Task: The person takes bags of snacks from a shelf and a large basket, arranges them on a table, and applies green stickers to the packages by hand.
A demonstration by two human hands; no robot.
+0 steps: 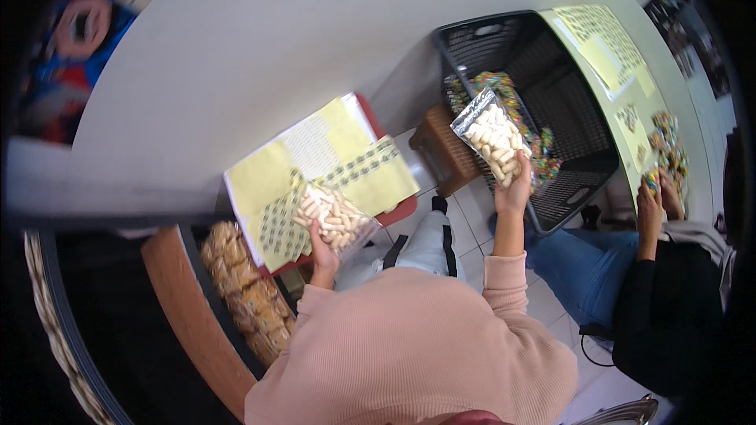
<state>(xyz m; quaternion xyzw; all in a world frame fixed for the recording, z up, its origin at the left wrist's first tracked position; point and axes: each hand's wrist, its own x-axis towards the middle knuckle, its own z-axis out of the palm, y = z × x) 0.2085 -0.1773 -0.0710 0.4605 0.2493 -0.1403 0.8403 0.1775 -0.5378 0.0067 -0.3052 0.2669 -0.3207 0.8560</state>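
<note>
My left hand (323,254) grips a clear plastic bag of pale, finger-shaped pieces (333,215), held over yellow sticker sheets (372,180) on a red surface. A second clear bag of similar cream-coloured pieces (499,139) is in my right hand (515,189), raised at the near left side of a black plastic basket (582,100). Inside the basket lie several bags with multicoloured contents (546,141). The lower part of each bag's contents is partly hidden by my fingers.
A brown stool (446,150) stands left of the basket. Packed tan goods (254,295) fill a dark container at lower left. At right a co-worker's hands (652,203) hold a small colourful item by a table (638,106) bearing yellow sheets and colourful packets (673,153).
</note>
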